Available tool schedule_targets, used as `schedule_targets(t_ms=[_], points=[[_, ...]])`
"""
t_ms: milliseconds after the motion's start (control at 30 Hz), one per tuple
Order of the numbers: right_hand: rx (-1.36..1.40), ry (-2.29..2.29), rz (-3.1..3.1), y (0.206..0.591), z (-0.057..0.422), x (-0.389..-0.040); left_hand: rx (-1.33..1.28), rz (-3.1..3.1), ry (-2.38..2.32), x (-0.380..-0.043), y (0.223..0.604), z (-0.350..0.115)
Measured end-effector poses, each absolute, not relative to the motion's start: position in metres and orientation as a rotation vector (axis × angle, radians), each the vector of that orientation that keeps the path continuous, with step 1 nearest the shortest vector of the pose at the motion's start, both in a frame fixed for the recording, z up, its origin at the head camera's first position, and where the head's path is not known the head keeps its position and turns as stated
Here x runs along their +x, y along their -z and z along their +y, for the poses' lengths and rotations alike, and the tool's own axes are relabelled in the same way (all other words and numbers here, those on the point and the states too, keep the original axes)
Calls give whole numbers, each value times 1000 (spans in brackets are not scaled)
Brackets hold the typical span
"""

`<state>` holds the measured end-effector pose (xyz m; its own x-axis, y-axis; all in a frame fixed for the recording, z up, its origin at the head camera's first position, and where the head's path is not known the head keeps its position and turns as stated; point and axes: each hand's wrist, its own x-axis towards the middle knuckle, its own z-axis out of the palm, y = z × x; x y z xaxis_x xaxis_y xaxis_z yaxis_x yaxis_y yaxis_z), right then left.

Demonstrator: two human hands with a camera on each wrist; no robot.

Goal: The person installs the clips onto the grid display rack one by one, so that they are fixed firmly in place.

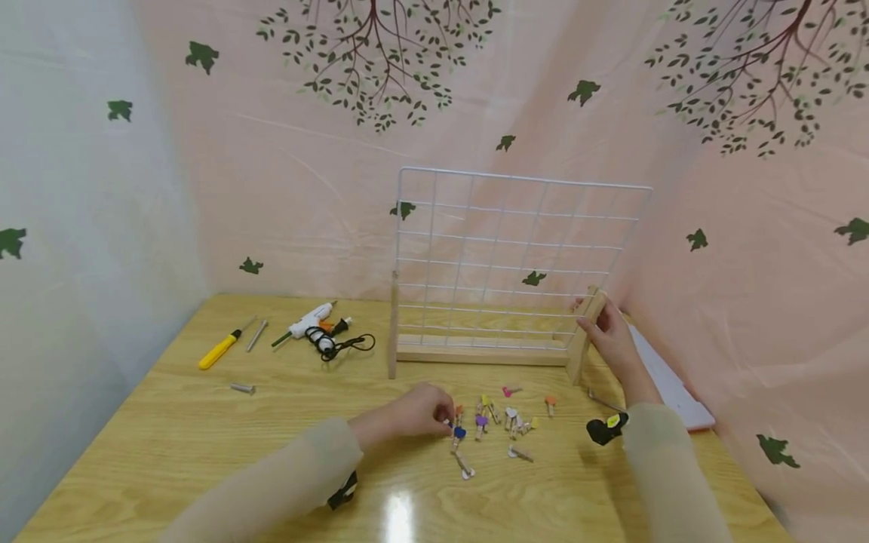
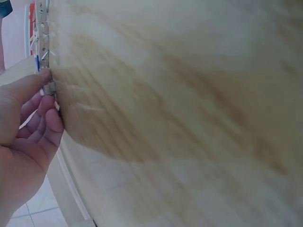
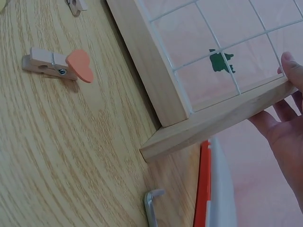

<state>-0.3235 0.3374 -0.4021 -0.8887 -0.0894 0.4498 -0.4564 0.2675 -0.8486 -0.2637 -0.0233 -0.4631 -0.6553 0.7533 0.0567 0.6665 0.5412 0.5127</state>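
My left hand (image 1: 419, 411) is at the left side of a scatter of small wooden clothespins with coloured hearts. Between its thumb and fingertip it pinches one clothespin (image 2: 49, 88), mostly covered by the fingers. A blue-heart clothespin (image 1: 459, 434) lies right beside these fingers. My right hand (image 1: 611, 339) grips the right wooden post (image 1: 585, 335) of a stand, with the thumb on the near side and the fingers behind. A white wire grid (image 1: 502, 219) rises from this stand, leaning back. An orange-heart clothespin (image 3: 52, 64) lies on the table near the post.
To the left lie a yellow screwdriver (image 1: 220, 351), bolts (image 1: 242, 388) and a white glue gun (image 1: 311, 320) with its black cord. At the right are a hex key (image 3: 150, 208) and a white flat board (image 1: 668, 385) with a red edge. Patterned cloth hangs behind the table.
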Motion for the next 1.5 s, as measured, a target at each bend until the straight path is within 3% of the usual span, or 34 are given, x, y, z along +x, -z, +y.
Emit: schedule_targets(t_ms=[500, 1000, 1500], points=[[358, -1468, -2472, 392, 339, -314, 1077, 2561, -932, -265, 443, -49], [393, -1620, -2384, 399, 341, -315, 1105, 2678, -1456, -262, 393, -93], [375, -1571, -2399, 398, 338, -315, 483, 2693, -2152, -286, 326, -119]])
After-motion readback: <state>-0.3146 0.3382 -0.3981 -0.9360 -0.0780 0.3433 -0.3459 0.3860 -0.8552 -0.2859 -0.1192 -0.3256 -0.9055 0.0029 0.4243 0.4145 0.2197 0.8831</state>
